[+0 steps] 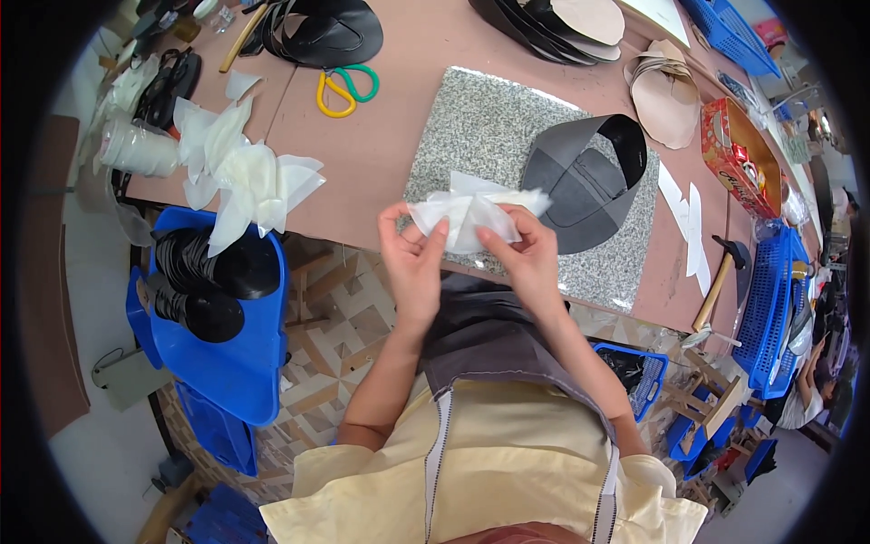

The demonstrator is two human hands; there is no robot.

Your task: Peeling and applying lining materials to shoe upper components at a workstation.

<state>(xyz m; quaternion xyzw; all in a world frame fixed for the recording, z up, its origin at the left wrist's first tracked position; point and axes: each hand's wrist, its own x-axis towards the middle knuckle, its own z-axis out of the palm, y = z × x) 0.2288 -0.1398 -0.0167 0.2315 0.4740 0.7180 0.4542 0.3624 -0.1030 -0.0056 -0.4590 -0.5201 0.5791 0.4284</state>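
Note:
Between both hands I hold white translucent sheet pieces (464, 218), folded or layered, over the front edge of a speckled stone slab (471, 113). My left hand (412, 258) pinches their left side with thumb and fingers. On the right side, my right hand (530, 254) grips them the same way. A black leather shoe upper (575, 204), curved into a loop, stands on the slab just beyond my right hand. To the left, a loose pile of similar white pieces (240, 177) hangs partly over the table edge.
Scissors (337, 95) with yellow and green handles lie near black leather pieces (335, 32). Beige cut pieces (666, 100), a red tin (725, 145) and a hammer (713, 292) are at right. A blue chair (217, 340) holding black stacked pieces stands at lower left.

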